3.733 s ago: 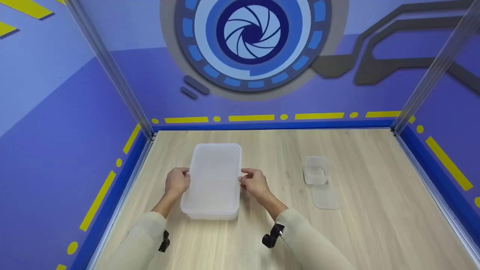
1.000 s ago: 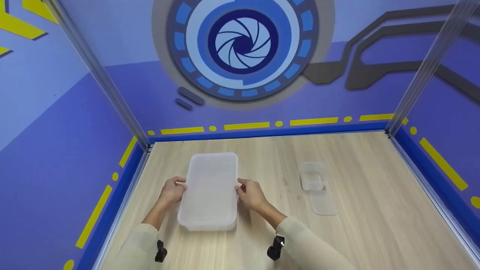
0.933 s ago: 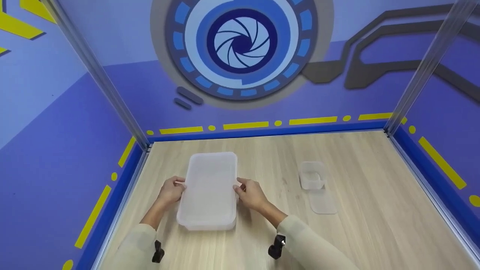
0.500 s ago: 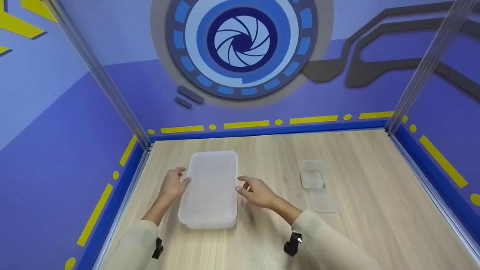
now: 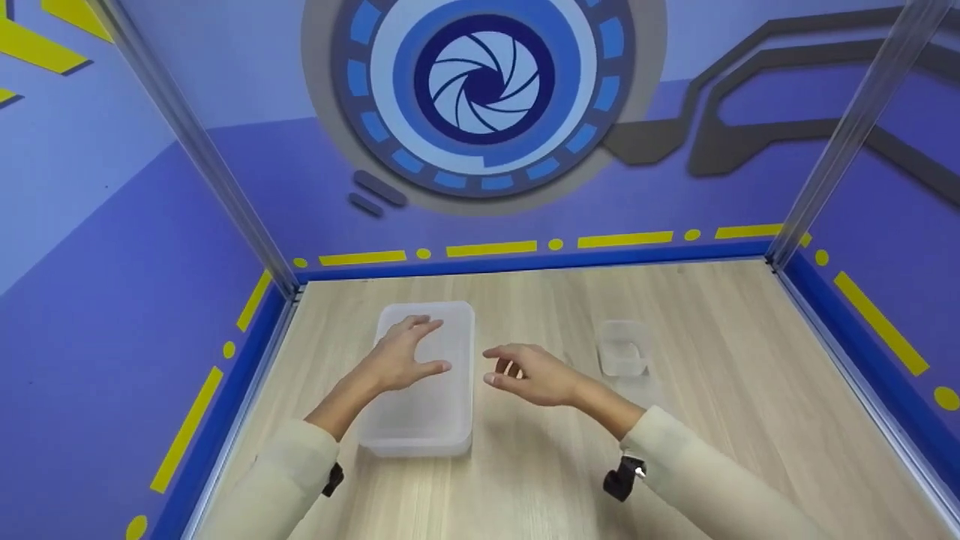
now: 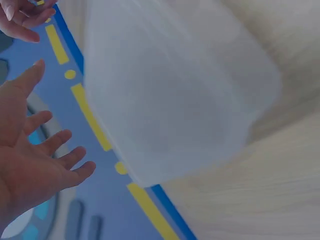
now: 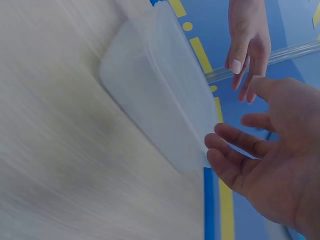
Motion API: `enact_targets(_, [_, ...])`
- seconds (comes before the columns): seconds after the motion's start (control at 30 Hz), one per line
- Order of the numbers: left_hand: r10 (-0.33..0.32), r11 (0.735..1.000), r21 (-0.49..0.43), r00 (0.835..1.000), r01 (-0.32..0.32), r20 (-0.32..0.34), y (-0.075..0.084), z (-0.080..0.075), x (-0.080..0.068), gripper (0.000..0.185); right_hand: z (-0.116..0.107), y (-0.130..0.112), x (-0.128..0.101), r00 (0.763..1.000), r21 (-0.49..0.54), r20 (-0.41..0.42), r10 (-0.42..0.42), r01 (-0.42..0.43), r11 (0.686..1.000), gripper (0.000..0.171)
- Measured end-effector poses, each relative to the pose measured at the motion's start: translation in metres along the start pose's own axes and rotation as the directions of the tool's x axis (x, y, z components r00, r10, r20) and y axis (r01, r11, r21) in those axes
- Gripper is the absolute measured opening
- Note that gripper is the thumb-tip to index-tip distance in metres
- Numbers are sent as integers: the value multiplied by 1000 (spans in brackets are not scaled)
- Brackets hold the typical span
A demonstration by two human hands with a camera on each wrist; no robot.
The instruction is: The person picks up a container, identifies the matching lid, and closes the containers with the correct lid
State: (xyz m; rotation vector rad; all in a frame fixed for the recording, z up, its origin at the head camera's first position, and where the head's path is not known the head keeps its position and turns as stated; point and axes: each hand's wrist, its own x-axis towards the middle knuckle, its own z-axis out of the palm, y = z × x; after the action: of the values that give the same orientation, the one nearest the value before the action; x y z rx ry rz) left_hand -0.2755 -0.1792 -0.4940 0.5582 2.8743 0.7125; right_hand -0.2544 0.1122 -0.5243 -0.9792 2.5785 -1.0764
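A large translucent plastic food container with its lid on (image 5: 427,416) stands on the left half of the wooden table. Above its lid hovers my left hand (image 5: 397,360), fingers spread and holding nothing; in the left wrist view that hand (image 6: 37,150) is apart from the container (image 6: 165,100). My right hand (image 5: 536,375) is in the air just right of the container, its fingers loosely bent around nothing. The right wrist view has the right hand (image 7: 270,155) near the container's side (image 7: 145,90), with the left hand (image 7: 248,40) beyond it.
A small clear container (image 5: 622,349) stands on the right half of the table, with a flat clear lid (image 5: 641,390) in front of it, partly behind the right forearm. Printed blue panels (image 5: 480,217) with metal corner posts (image 5: 832,157) wall the table in.
Both hands have let go of the large container's sides. The left hand has moved right over the lid, and the right hand has moved away to the right. The container stays put.
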Motion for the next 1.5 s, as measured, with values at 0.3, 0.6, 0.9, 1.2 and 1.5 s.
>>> enact_targets(0.3, [90,993,81,995,-86,-38,34,-16,9,81,-33,-8,-19,995,-92,-88,-47,39,995,62])
enact_targets(0.6, [203,964,198,972,-177,-118,52,-18,22,80,-61,-2,-43,964,-130,-265,-37,2,992,62])
enact_targets(0.9, [217,959,218,965,-182,-148,59,-17,24,81,-78,11,-63,915,-170,-402,-27,-46,984,64])
enact_targets(1.2, [212,964,196,964,-179,-163,57,-8,32,83,-86,25,-73,896,-199,-445,-21,-76,977,71])
enact_targets(1.5, [218,967,173,960,-188,-174,58,2,40,82,-91,34,-80,885,-231,-466,2,-123,965,82])
